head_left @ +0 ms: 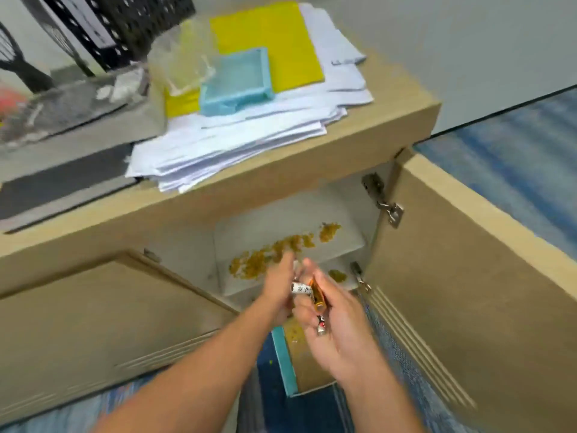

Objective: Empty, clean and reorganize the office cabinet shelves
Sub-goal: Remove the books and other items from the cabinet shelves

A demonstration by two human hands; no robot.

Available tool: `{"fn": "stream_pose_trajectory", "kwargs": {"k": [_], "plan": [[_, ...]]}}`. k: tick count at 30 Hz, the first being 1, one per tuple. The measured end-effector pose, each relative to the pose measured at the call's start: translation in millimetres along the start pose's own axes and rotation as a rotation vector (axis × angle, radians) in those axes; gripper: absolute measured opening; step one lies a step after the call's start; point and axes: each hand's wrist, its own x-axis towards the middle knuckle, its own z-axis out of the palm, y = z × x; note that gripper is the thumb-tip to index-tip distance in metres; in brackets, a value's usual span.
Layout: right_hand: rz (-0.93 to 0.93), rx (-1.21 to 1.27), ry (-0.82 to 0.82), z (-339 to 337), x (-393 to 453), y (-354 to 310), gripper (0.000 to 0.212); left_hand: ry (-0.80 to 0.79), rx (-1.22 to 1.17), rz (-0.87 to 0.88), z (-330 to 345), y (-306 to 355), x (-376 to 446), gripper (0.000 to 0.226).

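Observation:
The low cabinet (pixel 312 157) stands open with both doors swung out. Its grey shelf (pixel 274 220) carries a trail of yellow-brown crumbs (pixel 281 248). In front of the shelf my left hand (pixel 279 289) pinches a small white battery (pixel 300 289). My right hand (pixel 340 332) holds an orange battery (pixel 318 296) and another small battery (pixel 321 325) in its fingers. The two hands touch at the fingertips. The picture is blurred by motion.
On the cabinet top lie a stack of white papers (pixel 237 142), a yellow folder (pixel 268 42), a light blue tray (pixel 237 79) and a clear plastic bag (pixel 181 57). A black mesh organiser (pixel 125 23) stands behind. A teal-edged box (pixel 296 360) sits on the blue carpet below my hands.

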Motion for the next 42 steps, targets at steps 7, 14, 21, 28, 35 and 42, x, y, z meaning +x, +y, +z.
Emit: {"fn": "stream_pose_trajectory", "kwargs": {"k": [7, 14, 21, 28, 35, 42], "plan": [[0.194, -0.131, 0.035, 91, -145, -13, 0.030, -0.320, 0.071, -0.346, -60, 31, -205, 0.022], [0.261, -0.169, -0.101, 188, -171, 1, 0.025, -0.183, -0.362, -0.340, -131, 87, -250, 0.043], [0.248, -0.242, -0.090, 255, -114, 28, 0.021, -0.184, -0.723, -0.137, -243, 149, -220, 0.037], [0.167, -0.313, -0.111, 324, -52, 61, 0.019, -0.289, -0.809, -0.184, -317, 204, -175, 0.039], [0.032, -0.362, -0.063, 384, -4, 82, 0.019, -0.283, -0.757, -0.115, -344, 278, -130, 0.034], [-0.059, -0.408, 0.104, 442, 85, 95, 0.026, -0.159, -0.887, -0.159, -339, 341, -61, 0.014]]}}
